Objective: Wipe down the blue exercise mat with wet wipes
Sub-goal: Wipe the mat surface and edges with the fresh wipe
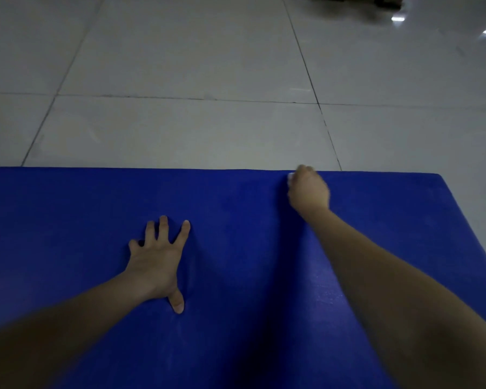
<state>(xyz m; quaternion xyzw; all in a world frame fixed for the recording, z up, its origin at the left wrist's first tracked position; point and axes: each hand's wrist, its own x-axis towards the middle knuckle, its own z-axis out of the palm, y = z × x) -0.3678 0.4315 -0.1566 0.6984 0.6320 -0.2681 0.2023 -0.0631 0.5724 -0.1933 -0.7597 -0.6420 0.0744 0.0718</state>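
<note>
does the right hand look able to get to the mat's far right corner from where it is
Probably yes: the right hand, curled round a white wipe, is at the far edge of the blue mat, and nothing lies between it and the far right corner.

Left hand (155,259) flat on mat (236,290), right hand (309,189) round wipe (290,176)

No legible text, label or number anywhere.

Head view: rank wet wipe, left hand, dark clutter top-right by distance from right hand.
1. wet wipe: in grip of right hand, far edge of mat.
2. left hand: flat on mat, leftward.
3. dark clutter: top right, across floor.
</note>
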